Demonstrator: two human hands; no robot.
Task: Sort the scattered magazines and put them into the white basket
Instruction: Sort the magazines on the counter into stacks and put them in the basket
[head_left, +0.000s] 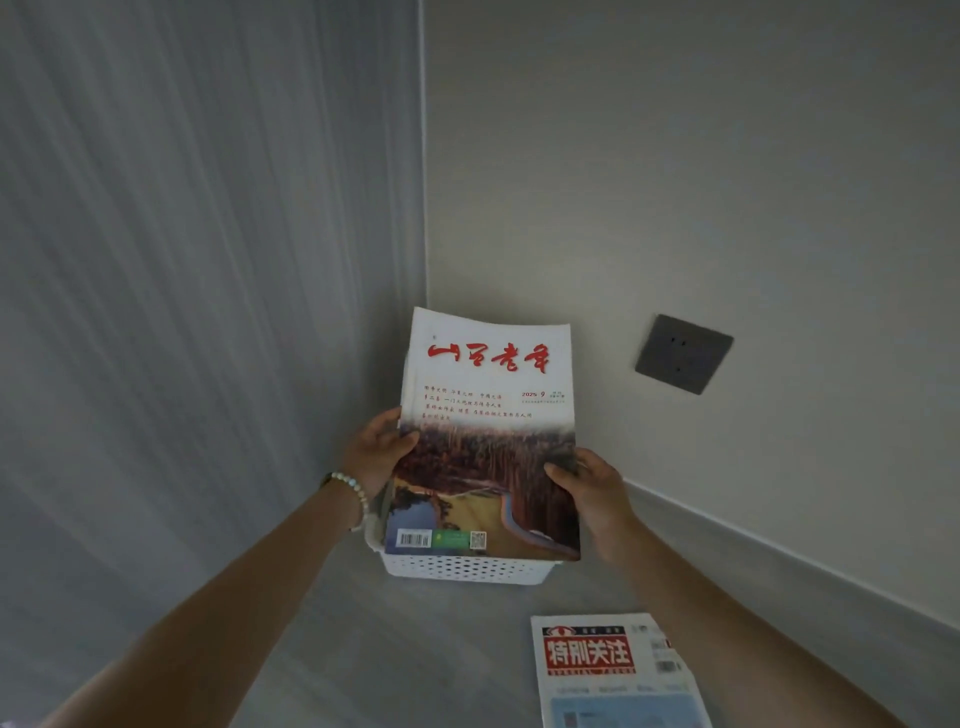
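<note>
The magazine stack (491, 431), likely heavy, floppy and slick-covered, leans with its lower end at the white basket (467, 569), the left hand (376, 452) and right hand (592, 493) clamped on its opposite long edges, a sound hold, while another magazine (613, 670) lies nearby on the floor.

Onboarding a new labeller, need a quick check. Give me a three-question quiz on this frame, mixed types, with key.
1. True or false: the left hand and right hand both grip the magazine stack.
2. The white basket sits: A) on a shelf B) on the floor in the wall corner C) on a chair.
3. Fill in: the beaded bracelet is on the ___ wrist.
Key: 1 true; 2 B; 3 left.
</note>
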